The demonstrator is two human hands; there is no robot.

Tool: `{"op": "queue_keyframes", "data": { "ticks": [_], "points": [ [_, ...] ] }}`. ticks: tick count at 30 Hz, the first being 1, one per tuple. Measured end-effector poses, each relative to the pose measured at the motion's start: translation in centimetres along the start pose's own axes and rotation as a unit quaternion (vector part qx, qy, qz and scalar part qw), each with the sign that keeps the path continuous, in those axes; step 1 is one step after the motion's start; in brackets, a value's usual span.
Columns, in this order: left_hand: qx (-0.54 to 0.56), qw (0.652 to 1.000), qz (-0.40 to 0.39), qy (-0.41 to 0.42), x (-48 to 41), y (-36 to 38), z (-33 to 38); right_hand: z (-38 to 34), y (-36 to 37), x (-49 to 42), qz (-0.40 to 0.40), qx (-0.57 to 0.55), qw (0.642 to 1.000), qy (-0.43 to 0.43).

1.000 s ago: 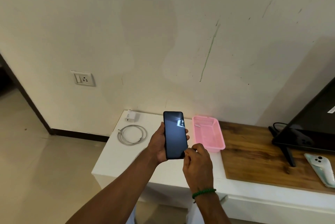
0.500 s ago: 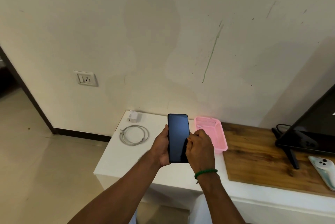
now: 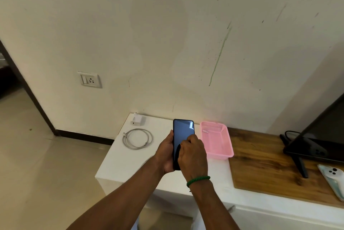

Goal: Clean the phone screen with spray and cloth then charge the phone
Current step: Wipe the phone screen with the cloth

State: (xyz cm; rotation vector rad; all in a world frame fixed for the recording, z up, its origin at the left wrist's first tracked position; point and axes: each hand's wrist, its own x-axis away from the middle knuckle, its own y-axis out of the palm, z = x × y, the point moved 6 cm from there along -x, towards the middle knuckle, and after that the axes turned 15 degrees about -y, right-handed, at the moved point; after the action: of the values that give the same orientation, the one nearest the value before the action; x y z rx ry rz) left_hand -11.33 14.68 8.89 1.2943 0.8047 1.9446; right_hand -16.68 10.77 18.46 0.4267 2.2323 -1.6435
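From the head camera, the left hand (image 3: 165, 153) grips the dark phone (image 3: 183, 131) upright by its left edge, above the white table (image 3: 130, 161). The right hand (image 3: 193, 157) curls over the phone's lower screen and hides it, so I cannot tell whether it pinches anything. A coiled cable (image 3: 137, 139) lies left of the phone and a pink basket (image 3: 216, 140) sits to its right.

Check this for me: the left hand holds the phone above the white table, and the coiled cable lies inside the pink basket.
One thing is wrong: the cable is not in the basket. It lies coiled on the white table, left of the phone that the left hand holds, as the head view shows. The rest stands.
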Motion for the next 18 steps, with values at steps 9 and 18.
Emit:
{"op": "queue_keyframes", "data": {
  "ticks": [9, 18],
  "points": [
    [-0.006, 0.998, -0.061, 0.029, 0.3, 1.3, -0.2, -1.7, 1.1, 1.2, -0.028, -0.054, 0.998, -0.003],
    [-0.008, 1.000, -0.017, 0.002, -0.2, 0.3, 0.5, 0.8, -0.6, 0.7, -0.005, -0.011, 1.000, 0.015]
  ]
}}
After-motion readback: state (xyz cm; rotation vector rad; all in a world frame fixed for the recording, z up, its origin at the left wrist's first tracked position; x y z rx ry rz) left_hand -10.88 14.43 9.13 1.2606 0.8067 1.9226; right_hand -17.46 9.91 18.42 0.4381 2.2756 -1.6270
